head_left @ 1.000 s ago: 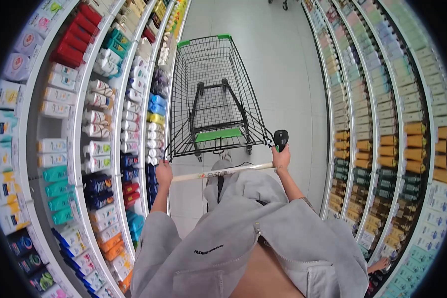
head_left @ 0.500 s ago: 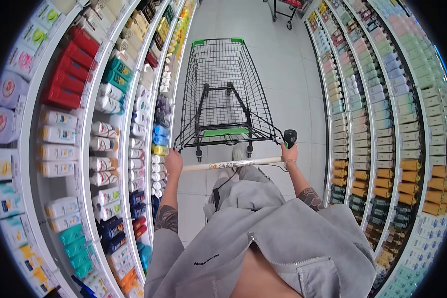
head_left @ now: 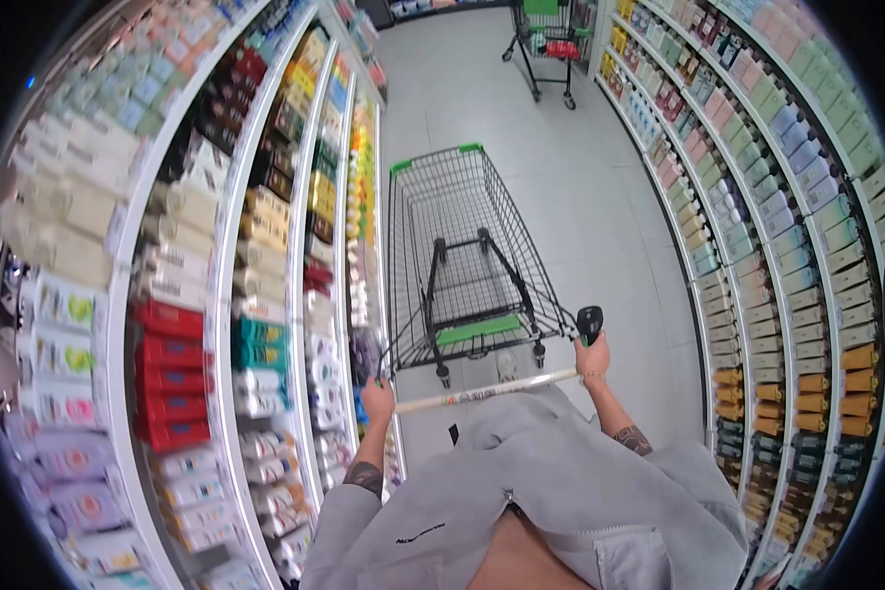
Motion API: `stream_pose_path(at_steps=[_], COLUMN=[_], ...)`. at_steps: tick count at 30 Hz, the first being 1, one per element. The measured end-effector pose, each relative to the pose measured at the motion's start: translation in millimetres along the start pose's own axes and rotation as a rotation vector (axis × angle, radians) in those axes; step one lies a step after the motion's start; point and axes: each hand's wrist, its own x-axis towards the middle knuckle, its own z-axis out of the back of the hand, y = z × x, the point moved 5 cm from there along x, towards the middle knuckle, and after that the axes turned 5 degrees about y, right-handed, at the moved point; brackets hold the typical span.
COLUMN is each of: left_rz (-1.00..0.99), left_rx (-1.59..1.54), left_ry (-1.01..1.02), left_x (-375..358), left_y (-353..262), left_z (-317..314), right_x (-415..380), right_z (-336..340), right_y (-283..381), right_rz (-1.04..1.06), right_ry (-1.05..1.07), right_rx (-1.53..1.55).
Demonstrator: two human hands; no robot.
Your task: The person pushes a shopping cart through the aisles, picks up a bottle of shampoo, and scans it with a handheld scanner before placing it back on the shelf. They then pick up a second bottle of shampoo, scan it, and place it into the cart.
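Left hand (head_left: 377,400) and right hand (head_left: 592,358) each close a full grip on the cart handle (head_left: 487,390); the right also holds a scanner (head_left: 589,323). Stocked shelves (head_left: 265,295) flank the cart (head_left: 467,256) closely at left. A second cart (head_left: 546,39) stands far ahead in the aisle.

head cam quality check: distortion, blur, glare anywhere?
Head view: strong fisheye, so both shelf runs bow and a black vignette rings the frame; left shelves are motion-smeared, labels unreadable; shopping cart, left hand and right hand are fairly sharp; lighting is even, floor pale, without hard shadows.
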Motion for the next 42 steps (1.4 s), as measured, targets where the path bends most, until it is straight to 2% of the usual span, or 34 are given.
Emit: stream_pose_path(at_steps=[6, 8, 14, 18, 20, 23, 26, 36, 42], left_rz=[-0.001, 0.081, 0.063, 0.018, 0.082, 0.019, 0.039, 0.025, -0.026], left_rx=[0.035, 0.085, 0.097, 0.02, -0.008, -0.04, -0.102, -0.213, -0.129], left_ry=[-0.01, 0.04, 0.057, -0.007, 0.015, 0.04, 0.059, 0.084, 0.076], left_x=[99.1, 130.9, 217.2, 277.4, 306.0, 353.3, 397.9, 553.2, 654.5], left_y=[-41.4, -53.7, -117.9, -148.2, -171.4, -194.8, -222.1, -307.3, -351.0], left_z=[-9.9, -17.3, -23.7, -36.2, -34.5, -46.2, -46.4, -53.0, -64.0], right_x=[75.6, 107.1, 201.8, 256.7, 284.3, 331.1, 375.3, 510.4, 581.2], right_z=[-32.1, -39.8, -67.7, -80.0, -89.0, -105.0, -122.4, -176.4, -206.0], right_y=[65.9, 83.3, 140.1, 187.0, 209.6, 235.7, 258.2, 341.1, 399.3], right_rz=[-0.002, -0.028, 0.029, 0.046, 0.037, 0.089, 0.104, 0.051, 0.015], right_ry=[0.013, 0.043, 0.041, 0.006, 0.013, 0.0, -0.025, -0.002, -0.022], right_rx=[-0.023, -0.07, -0.068, -0.065, -0.055, -0.052, -0.099, -0.065, -0.101])
